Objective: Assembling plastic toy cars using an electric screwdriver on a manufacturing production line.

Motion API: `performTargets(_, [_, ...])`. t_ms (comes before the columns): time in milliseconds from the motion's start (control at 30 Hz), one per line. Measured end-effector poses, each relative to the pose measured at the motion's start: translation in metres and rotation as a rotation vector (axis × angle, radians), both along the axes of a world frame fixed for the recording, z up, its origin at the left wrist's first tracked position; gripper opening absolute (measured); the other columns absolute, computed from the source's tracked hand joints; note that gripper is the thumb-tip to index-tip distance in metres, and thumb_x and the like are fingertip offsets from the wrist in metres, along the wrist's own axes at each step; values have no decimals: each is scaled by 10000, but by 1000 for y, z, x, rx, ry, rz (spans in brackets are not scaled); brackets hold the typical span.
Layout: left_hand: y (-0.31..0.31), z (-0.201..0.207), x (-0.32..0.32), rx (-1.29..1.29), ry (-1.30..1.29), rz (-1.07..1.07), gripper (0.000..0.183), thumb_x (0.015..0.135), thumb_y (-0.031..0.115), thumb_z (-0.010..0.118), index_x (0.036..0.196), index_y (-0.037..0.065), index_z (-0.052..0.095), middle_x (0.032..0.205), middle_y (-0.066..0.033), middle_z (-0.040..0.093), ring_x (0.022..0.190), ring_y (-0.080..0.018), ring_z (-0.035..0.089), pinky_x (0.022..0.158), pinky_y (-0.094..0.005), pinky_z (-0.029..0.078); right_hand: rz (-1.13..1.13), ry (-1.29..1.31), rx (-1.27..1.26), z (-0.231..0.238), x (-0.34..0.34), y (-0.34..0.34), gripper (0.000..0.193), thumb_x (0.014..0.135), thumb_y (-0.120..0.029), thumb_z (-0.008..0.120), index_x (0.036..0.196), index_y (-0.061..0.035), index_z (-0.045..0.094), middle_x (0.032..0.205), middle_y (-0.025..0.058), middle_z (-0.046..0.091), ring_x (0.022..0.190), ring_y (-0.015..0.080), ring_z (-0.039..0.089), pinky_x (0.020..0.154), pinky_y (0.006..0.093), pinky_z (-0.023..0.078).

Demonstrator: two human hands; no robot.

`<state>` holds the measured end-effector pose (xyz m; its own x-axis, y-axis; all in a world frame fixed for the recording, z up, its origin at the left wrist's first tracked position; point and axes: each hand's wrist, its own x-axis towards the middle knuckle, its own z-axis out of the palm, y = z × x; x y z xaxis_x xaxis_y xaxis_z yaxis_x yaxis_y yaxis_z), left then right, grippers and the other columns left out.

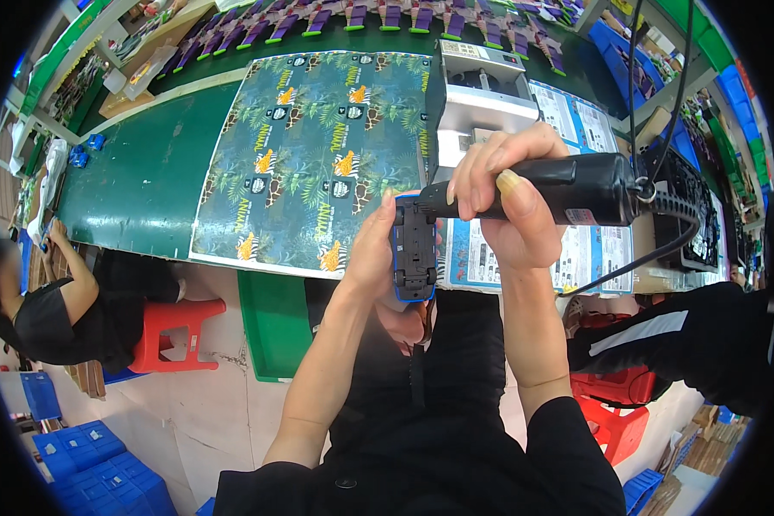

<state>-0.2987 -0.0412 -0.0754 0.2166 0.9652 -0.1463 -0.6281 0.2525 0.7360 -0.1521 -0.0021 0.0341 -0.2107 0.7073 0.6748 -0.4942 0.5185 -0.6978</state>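
My left hand [371, 260] is closed around a toy car [414, 254], a small blue-edged one turned with its black underside and wheels up. My right hand [518, 196] grips a black electric screwdriver [586, 182], held nearly level with its cable running off to the right. The screwdriver's front end is over the far end of the car's underside; whether its tip touches a screw is hidden. Both hands are in front of the table's near edge, above my lap. Just beyond my right hand stands a silver screw-feeder-like metal box [482, 120].
A jungle-print sheet [305, 163] covers part of the green table [138, 189]. Purple toy parts [387, 17] line the far belt. A green bin [271, 331] sits below. One person [47, 301] is on a red stool [176, 331] at left; another's black sleeve [688, 335] is at right.
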Motion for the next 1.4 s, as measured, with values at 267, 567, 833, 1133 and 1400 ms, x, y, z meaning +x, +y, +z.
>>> performTargets(267, [-1, 1, 4, 23, 21, 13, 616, 1009, 547, 379, 1243, 1, 540, 935, -110, 666, 779, -166, 660, 662, -306, 566, 57, -61, -49, 5, 6, 8, 236, 888, -210, 613, 973, -21, 500, 673, 83, 517, 552, 161, 511, 587, 318, 468])
performTargets(567, [-4, -1, 7, 154, 186, 76, 347, 872, 102, 707, 1167, 3, 553, 932, -85, 673, 768, -140, 649, 673, -293, 550, 74, -66, -48, -6, 6, 10, 240, 891, -231, 632, 946, -49, 486, 660, 61, 505, 533, 149, 494, 567, 309, 455])
performTargets(833, [-4, 4, 11, 202, 409, 109, 336, 835, 85, 707, 1130, -6, 577, 884, -54, 662, 756, -104, 617, 689, -281, 518, -105, -232, 41, -7, -1, 2, 300, 783, -129, 758, 836, -40, 476, 637, 75, 534, 541, 142, 516, 525, 285, 448])
performTargets(1133, [-2, 9, 7, 108, 299, 22, 279, 845, 62, 694, 1089, -4, 576, 876, -60, 655, 746, -118, 643, 646, -274, 538, -63, -12, -167, -11, -6, 0, 275, 708, -90, 822, 777, -55, 558, 678, 30, 590, 595, 78, 540, 538, 234, 424])
performTargets(1400, [3, 11, 13, 102, 297, 18, 279, 846, 88, 715, 1082, 17, 583, 872, -54, 656, 749, -117, 644, 653, -275, 540, -125, -141, 71, -13, 4, -2, 290, 822, -188, 712, 896, -26, 484, 686, 96, 550, 532, 162, 516, 545, 315, 461])
